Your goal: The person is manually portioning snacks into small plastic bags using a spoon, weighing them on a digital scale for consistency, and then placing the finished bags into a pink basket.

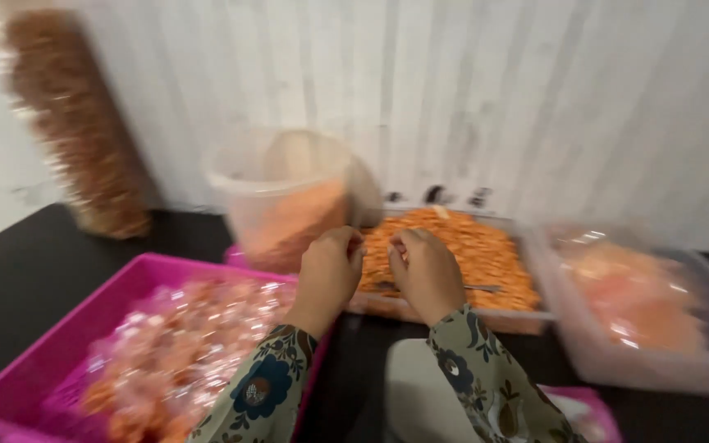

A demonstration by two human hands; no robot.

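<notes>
The picture is motion-blurred. My left hand (330,275) and my right hand (426,271) are raised close together over the near edge of a clear tray (527,316) full of orange snack pieces (461,246). Both hands have their fingers curled, fingertips almost touching each other. Whether they pinch something small between them I cannot tell. Just behind my left hand a clear round tub (281,193) stands tilted, partly filled with the same orange pieces. Both sleeves are olive with a flower print.
A pink crate (59,336) at the lower left holds several clear bags of orange snacks (182,344). A clear bin (658,361) at the right holds more bags. A tall brown column of snacks (75,123) leans on the white panelled wall. The tabletop is black.
</notes>
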